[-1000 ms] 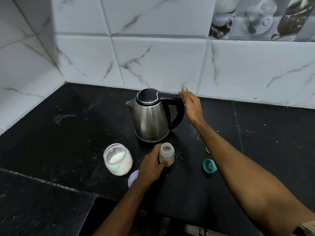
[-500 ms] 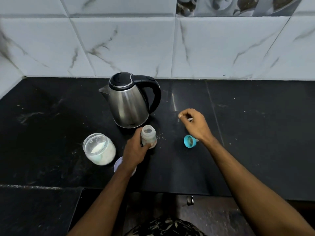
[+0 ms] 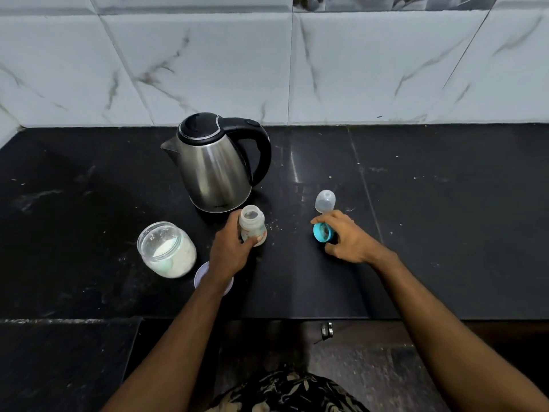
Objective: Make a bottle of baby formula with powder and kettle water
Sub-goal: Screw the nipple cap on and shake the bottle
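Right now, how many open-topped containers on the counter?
2. The baby bottle stands uncapped in front of the kettle, held by the left hand. The powder jar stands lidless to its left. The kettle's lid is closed. None seem hidden.

I see a black tabletop [image 3: 445,233] carrying a kettle [image 3: 215,171], a powder jar [image 3: 167,251] and a bottle [image 3: 252,226]. A clear cap [image 3: 325,201] and a white lid [image 3: 202,276] lie there too.

2 bare forearms with no sleeves, watch or rings in sight; bare left hand [image 3: 230,252], bare right hand [image 3: 346,237]; dark camouflage-patterned fabric garment [image 3: 285,392] at the bottom edge.
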`<action>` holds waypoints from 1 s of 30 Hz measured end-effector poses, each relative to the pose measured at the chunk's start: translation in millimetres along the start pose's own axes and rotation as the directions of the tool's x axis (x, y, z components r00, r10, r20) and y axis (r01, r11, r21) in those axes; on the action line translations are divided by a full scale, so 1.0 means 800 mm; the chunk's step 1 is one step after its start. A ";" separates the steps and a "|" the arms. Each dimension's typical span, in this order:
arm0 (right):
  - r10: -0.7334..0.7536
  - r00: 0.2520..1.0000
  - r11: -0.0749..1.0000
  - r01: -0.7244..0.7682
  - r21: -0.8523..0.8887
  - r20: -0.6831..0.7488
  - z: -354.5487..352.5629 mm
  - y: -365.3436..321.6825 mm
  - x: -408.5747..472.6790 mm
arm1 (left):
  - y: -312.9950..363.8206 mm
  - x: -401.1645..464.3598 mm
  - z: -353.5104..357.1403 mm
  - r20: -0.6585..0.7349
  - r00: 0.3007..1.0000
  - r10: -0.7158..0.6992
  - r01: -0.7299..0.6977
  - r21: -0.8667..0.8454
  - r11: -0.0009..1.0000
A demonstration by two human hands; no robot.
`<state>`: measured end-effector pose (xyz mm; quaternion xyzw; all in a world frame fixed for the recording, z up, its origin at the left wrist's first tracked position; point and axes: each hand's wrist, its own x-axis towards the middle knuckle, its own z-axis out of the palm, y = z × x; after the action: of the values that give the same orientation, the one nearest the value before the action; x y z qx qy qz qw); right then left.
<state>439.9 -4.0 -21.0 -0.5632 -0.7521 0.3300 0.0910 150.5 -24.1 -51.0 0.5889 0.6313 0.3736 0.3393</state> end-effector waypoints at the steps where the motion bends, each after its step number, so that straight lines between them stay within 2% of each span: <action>1: -0.006 1.000 1.000 0.006 -0.012 -0.011 0.001 0.000 0.000 | 0.000 0.000 0.000 0.001 1.000 0.000 0.000 0.001 1.000; 8: -0.087 0.987 0.996 0.084 -0.030 -0.135 -0.001 -0.002 0.000 | 0.004 0.000 0.001 -0.001 1.000 -0.012 0.012 0.011 1.000; 12: -0.110 0.979 0.978 0.137 0.155 -0.170 -0.007 -0.027 0.004 | 0.007 -0.001 0.001 0.002 1.000 -0.018 0.018 0.022 1.000; 16: -0.205 0.966 0.950 0.235 0.208 -0.156 -0.013 -0.070 0.020 | 0.010 -0.003 0.000 -0.004 1.000 -0.021 0.021 0.032 0.999; 20: -0.351 0.925 0.932 0.360 0.040 -0.144 -0.021 -0.111 0.040 | 0.013 -0.006 -0.002 -0.002 1.000 -0.023 0.023 0.049 0.999; 24: -0.462 0.886 0.880 0.453 -0.141 -0.035 -0.038 -0.150 0.061 | 0.021 -0.010 -0.003 0.004 1.000 -0.012 0.012 0.048 0.999; 30: -0.456 0.876 0.834 0.483 -0.268 0.159 -0.045 -0.184 0.088 | 0.031 -0.015 -0.006 0.005 0.999 -0.049 0.048 0.057 0.997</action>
<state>317.6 51.9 78.5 -0.3533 -0.9116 0.2042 0.0496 159.8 -35.5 -27.0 0.5839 0.6547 0.3452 0.3334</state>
